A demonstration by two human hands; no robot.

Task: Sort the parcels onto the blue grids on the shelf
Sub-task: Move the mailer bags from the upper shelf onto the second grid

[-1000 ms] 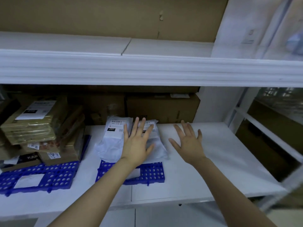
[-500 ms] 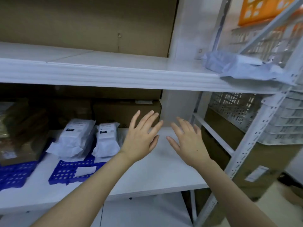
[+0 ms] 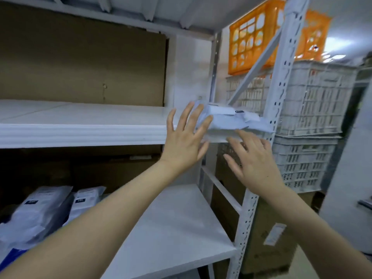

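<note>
A pile of white plastic parcels (image 3: 231,119) lies at the right end of the upper shelf (image 3: 80,125), against the shelf post. My left hand (image 3: 185,139) is raised with fingers spread, its fingertips at the pile's left end. My right hand (image 3: 253,162) is open just below and in front of the pile, holding nothing. Two white parcels (image 3: 38,214) with black labels lean at the lower left on the lower shelf (image 3: 171,228); a sliver of blue grid (image 3: 12,256) shows beneath them.
A perforated white upright post (image 3: 279,93) stands right of the parcel pile. Behind it are stacked white crates (image 3: 314,101) and orange crates (image 3: 253,37). Brown cardboard backs the shelves. A cardboard box (image 3: 267,238) sits on the floor at the right.
The view has swung up and right, away from the lower shelf's parcels and blue grids. Both open hands have risen to the parcel pile on the upper shelf.
</note>
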